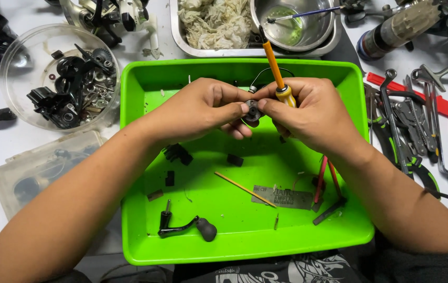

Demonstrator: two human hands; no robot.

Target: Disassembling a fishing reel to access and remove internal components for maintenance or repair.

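Note:
Both hands meet over the bright green tray (pixel 140 157). My left hand (pixel 203 107) pinches a small dark round metal part (pixel 252 111) between thumb and fingers. My right hand (pixel 308 112) touches the same part from the right and also grips an orange-handled tool (pixel 274 65) that points up and away. A thin wire loop (pixel 271 72) rises behind the part. On the tray floor lie a black crank handle (pixel 184 226), small black pieces (pixel 177 153), a thin wooden stick (pixel 245 189), a flat grey metal plate (pixel 282 196) and red-handled pliers (pixel 326 183).
A clear round bowl (pixel 58 78) of black parts and gears sits at left, with a clear plastic box (pixel 40 167) below it. A metal tray (pixel 182 44) with white rag and a steel bowl (pixel 294 23) stands behind. Wrenches and pliers (pixel 407 120) lie at right.

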